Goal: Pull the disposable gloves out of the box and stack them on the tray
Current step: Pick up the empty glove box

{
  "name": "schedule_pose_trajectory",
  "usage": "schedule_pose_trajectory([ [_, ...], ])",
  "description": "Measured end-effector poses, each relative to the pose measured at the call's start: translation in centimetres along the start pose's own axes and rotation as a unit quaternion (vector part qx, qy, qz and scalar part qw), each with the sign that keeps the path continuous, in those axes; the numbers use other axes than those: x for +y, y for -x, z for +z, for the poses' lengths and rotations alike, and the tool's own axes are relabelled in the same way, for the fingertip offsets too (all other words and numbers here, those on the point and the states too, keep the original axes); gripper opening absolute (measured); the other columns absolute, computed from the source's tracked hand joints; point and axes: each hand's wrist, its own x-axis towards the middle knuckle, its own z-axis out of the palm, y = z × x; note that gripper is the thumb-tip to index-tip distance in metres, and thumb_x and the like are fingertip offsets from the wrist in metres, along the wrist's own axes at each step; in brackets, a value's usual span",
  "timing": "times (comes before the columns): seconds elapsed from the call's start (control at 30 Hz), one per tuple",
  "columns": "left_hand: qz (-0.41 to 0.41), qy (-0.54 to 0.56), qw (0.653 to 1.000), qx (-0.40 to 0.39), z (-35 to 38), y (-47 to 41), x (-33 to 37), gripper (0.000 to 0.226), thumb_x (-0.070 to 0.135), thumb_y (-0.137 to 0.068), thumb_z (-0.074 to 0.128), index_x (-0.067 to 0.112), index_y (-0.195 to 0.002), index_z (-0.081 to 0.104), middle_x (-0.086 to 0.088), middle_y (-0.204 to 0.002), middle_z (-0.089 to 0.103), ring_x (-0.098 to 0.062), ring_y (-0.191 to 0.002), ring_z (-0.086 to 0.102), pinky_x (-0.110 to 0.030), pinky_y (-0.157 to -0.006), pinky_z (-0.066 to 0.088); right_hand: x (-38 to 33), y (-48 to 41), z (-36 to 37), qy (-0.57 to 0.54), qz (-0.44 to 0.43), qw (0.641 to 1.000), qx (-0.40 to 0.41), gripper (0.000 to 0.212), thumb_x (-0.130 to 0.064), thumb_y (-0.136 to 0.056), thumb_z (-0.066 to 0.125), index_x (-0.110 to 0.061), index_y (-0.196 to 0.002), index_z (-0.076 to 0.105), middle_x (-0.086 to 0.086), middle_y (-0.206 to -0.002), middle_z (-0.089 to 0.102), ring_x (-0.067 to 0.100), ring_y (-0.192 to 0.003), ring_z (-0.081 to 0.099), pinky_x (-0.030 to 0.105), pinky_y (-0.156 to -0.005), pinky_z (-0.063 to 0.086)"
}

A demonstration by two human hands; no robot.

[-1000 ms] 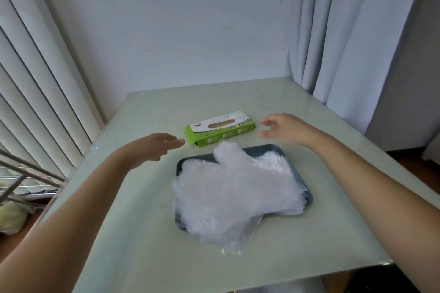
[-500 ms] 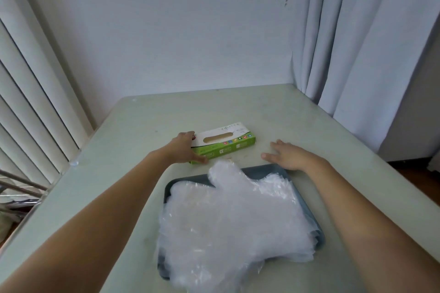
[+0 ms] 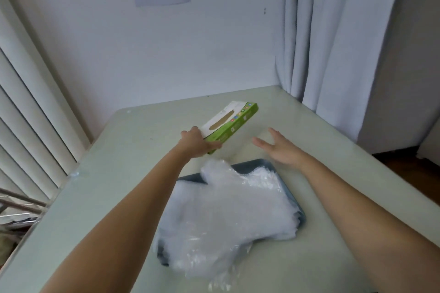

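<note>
Grips the near end of the green box [image 3: 232,120] with the left grip [image 3: 195,144], tilted above the bench [image 3: 133,150]. Spreads the right grip [image 3: 281,150] near it, not touching. Shows clear gloves [image 3: 226,216] heaped on the blue tray [image 3: 262,163].

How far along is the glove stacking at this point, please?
Done: a thick pile of gloves lies on the tray. In hand: the left hand grips the box, tilted up; the right hand hovers open beside it. Left: whether any gloves remain inside cannot be seen.

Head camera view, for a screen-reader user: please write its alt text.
The left hand holds the near end of a green and white glove box, tilted up over the pale table. The open right hand hovers beside it, beyond a dark tray heaped with clear gloves.
</note>
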Motion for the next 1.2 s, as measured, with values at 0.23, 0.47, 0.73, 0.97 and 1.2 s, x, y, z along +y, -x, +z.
schedule_pose_trajectory([
  [0.23, 0.123, 0.148, 0.978, 0.083, 2.8, 8.4, 6.1, 0.100, 0.037, -0.069, 0.083, 0.007, -0.146, 0.026, -0.012, -0.135, 0.031, -0.030, -0.116, 0.050, -0.037, -0.099, 0.046, -3.2, 7.3, -2.3, -0.356, -0.049, 0.933, 0.017, 0.074, -0.047, -0.088, 0.059, -0.013, -0.147, 0.029, 0.007, -0.137, 0.052, 0.022, -0.101, 0.067, 0.030, -0.091, 0.052],
  [0.47, 0.283, 0.187, 0.940, 0.035, 9.2, 17.3, 10.5, 0.098, 0.035, -0.070, 0.084, 0.013, -0.147, 0.026, 0.002, -0.124, 0.031, -0.013, -0.119, 0.041, -0.019, -0.097, 0.036, 0.5, 14.9, -5.2, -0.412, -0.058, 0.883, 0.215, 0.028, -0.006, -0.089, 0.062, -0.014, -0.115, 0.054, 0.009, -0.110, 0.069, 0.019, -0.092, 0.069, 0.032, -0.072, 0.056],
  [0.73, 0.382, 0.093, 0.911, -0.125, 18.1, 23.0, 13.2, 0.046, 0.031, -0.093, 0.060, 0.014, -0.135, 0.050, -0.005, -0.128, 0.057, -0.017, -0.113, 0.054, -0.019, -0.095, 0.039, 10.1, 24.3, -10.5, -0.355, -0.019, 0.861, 0.364, 0.034, -0.008, -0.093, 0.057, -0.019, -0.125, 0.054, -0.003, -0.112, 0.067, 0.014, -0.102, 0.064, 0.035, -0.090, 0.052],
  [0.97, 0.464, -0.023, 0.865, -0.188, 24.1, 23.9, 17.9, 0.046, 0.033, -0.095, 0.056, 0.015, -0.137, 0.051, -0.005, -0.139, 0.046, -0.021, -0.128, 0.044, -0.025, -0.106, 0.030, 18.3, 30.8, -15.0, -0.358, 0.016, 0.817, 0.451, 0.030, -0.014, -0.094, 0.058, -0.015, -0.123, 0.059, -0.004, -0.105, 0.070, 0.007, -0.089, 0.069, 0.017, -0.065, 0.055],
  [1.2, 0.549, -0.171, 0.805, -0.150, 28.7, 21.5, 23.3, 0.049, 0.054, -0.097, 0.040, 0.028, -0.137, 0.049, 0.002, -0.146, 0.043, -0.021, -0.141, 0.027, -0.039, -0.117, 0.017, 28.6, 32.6, -17.3, -0.243, 0.180, 0.786, 0.539, 0.034, -0.018, -0.090, 0.063, -0.006, -0.122, 0.057, 0.009, -0.111, 0.066, 0.015, -0.084, 0.062, 0.021, -0.061, 0.045],
])
